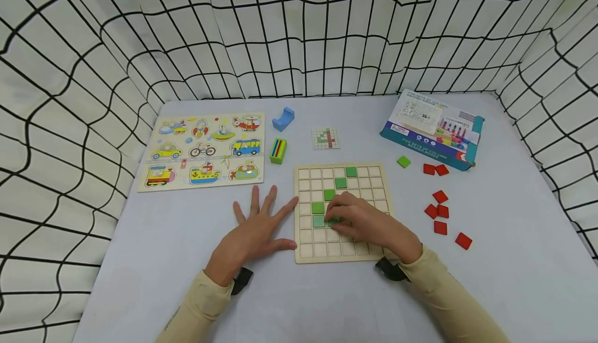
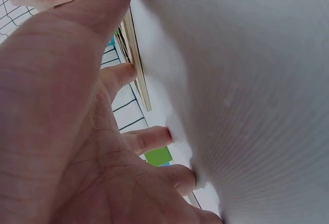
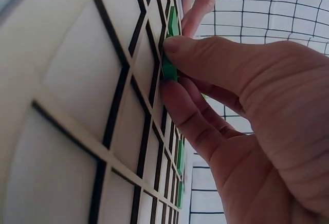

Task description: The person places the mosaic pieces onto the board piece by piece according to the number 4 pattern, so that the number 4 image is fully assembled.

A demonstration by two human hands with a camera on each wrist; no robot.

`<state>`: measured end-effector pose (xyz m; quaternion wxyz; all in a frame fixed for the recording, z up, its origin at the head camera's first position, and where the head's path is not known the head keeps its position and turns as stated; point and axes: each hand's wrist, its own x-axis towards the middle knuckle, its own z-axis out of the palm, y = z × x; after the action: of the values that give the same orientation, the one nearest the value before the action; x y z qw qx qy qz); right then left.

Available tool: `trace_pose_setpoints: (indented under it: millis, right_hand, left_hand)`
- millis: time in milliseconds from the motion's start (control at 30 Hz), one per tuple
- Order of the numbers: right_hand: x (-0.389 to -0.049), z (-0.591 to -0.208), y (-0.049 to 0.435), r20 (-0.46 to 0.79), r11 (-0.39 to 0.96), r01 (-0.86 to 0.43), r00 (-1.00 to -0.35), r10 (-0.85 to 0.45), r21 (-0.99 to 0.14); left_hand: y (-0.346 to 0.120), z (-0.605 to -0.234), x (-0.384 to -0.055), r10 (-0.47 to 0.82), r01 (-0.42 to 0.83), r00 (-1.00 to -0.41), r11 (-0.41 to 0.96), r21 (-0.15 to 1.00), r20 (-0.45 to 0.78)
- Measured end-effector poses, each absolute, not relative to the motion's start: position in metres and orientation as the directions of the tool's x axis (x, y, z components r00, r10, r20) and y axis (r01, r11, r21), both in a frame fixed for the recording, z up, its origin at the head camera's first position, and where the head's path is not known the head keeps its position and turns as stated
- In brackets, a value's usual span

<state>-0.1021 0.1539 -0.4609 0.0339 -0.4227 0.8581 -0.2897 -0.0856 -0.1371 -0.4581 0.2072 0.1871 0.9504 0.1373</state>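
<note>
A wooden grid board (image 1: pixel 308 256) lies on the white table, with several green square tiles in its cells, one of them (image 1: pixel 341 182) near the top. My right hand (image 1: pixel 366 223) is over the middle of the board. In the right wrist view its thumb and fingers pinch a green tile (image 3: pixel 169 69) at a cell beside another green tile (image 3: pixel 173 21). My left hand (image 1: pixel 254 231) rests spread on the table, thumb and index fingertip touching the board's left edge. The left wrist view shows its palm (image 2: pixel 118 178) and the board's side (image 2: pixel 134 54).
Several red tiles (image 1: pixel 440 227) and a loose green tile (image 1: pixel 404 162) lie right of the board. Behind are a pattern card (image 1: pixel 325 138), a striped green block (image 1: pixel 278 151), a blue curved block (image 1: pixel 283 119), a vehicle puzzle (image 1: pixel 207 151) and a box (image 1: pixel 432 127). Black netting surrounds the table.
</note>
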Motion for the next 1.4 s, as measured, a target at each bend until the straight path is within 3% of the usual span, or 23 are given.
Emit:
trace_pose_setpoints:
  millis: [733,1067,1400]
  right_hand:
    - [-0.106,-0.461,0.157,0.223,0.477,-0.694,-0.664,-0.714,-0.539]
    - [-0.118,-0.445,0.194,0.183,0.493,-0.53,-0.787,-0.589,-0.69]
    - [-0.121,-0.42,0.235,0.209,0.57,-0.489,-0.849,-0.486,-0.66]
  left_hand:
    - [-0.137,-0.456,-0.09,0.405,0.287,-0.842,0.896,0.338,-0.356]
    - [-0.139,-0.457,-0.088,0.402,0.278,-0.838,0.897,0.345,-0.37]
    - [-0.136,-0.457,-0.086,0.407,0.282,-0.834,0.894,0.348,-0.371]
